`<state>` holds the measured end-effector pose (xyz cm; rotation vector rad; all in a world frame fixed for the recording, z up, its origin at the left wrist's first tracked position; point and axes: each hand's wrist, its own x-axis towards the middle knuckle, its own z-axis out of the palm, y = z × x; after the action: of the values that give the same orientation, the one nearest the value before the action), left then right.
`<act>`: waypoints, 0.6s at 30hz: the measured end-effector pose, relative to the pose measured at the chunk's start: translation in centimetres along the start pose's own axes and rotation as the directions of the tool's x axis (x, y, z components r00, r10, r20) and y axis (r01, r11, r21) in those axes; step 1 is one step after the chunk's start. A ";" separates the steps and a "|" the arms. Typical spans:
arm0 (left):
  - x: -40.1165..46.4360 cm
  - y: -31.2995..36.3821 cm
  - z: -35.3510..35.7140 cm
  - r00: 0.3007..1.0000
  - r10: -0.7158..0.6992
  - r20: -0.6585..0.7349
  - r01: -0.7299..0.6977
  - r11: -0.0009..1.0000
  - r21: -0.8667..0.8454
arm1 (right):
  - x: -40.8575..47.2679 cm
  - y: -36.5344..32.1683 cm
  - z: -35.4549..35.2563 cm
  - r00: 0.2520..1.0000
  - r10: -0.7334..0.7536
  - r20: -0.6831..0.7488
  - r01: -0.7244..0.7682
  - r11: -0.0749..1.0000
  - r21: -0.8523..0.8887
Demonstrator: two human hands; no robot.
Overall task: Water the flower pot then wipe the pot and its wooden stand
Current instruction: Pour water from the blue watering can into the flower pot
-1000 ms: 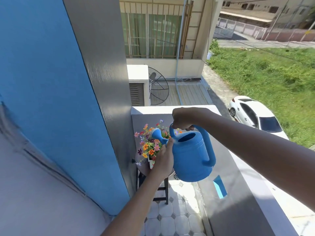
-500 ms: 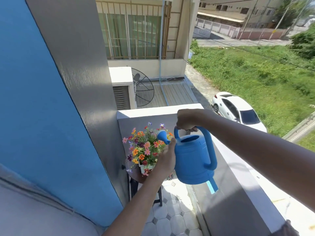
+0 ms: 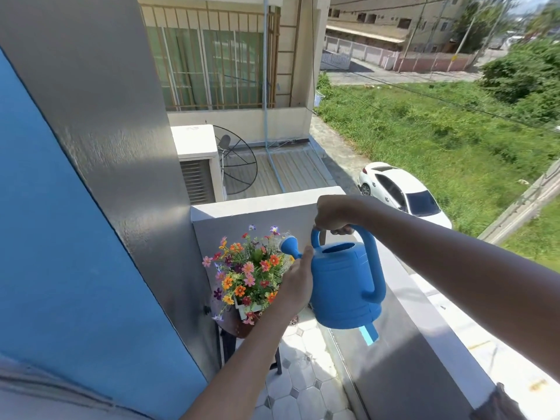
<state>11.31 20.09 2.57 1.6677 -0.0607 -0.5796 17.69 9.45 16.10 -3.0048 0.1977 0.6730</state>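
Both hands tilt blue watering can [image 3: 345, 286] over flower pot [image 3: 247, 307]

The flower pot [image 3: 249, 307] sits on its stand [image 3: 233, 327], left of the watering can [image 3: 342, 286], before the balcony wall [image 3: 272, 216].

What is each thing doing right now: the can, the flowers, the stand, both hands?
Watering can: lifted, tipped, rose over the blooms.
Right hand: closed on the can's top handle.
Left hand: pressed flat against the can's side by the spout.
Flowers: upright in the pot.
Flower pot: white, mostly hidden, sitting on the stand.
Wooden stand: upright on the tiled floor; I see no cloth.
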 end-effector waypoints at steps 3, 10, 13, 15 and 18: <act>0.7 0.2 -0.5 1.000 -0.013 -0.009 0.013 1.000 0.002 | 0.6 -0.1 -0.1 1.000 0.005 -0.007 -0.004 1.000 0.015; 1.5 0.8 -1.2 1.000 -0.010 -0.008 0.010 1.000 0.021 | 2.3 -0.1 0.0 1.000 0.016 -0.014 -0.016 1.000 0.016; 2.0 1.0 -1.4 1.000 -0.007 -0.008 0.007 1.000 0.019 | 2.6 -0.2 -0.2 1.000 0.020 0.002 -0.020 1.000 0.000; 2.4 0.8 -1.5 1.000 -0.008 -0.015 0.008 1.000 0.020 | 2.8 -0.4 -0.4 1.000 0.016 0.000 -0.016 1.000 0.005; 3.2 0.6 -1.7 1.000 0.000 -0.029 0.001 1.000 0.030 | 3.4 -0.5 -0.4 1.000 0.006 -0.019 -0.006 1.000 -0.006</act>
<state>14.91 20.40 2.14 1.7046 -0.0484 -0.5574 20.96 9.55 15.07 -3.0190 0.2054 0.6470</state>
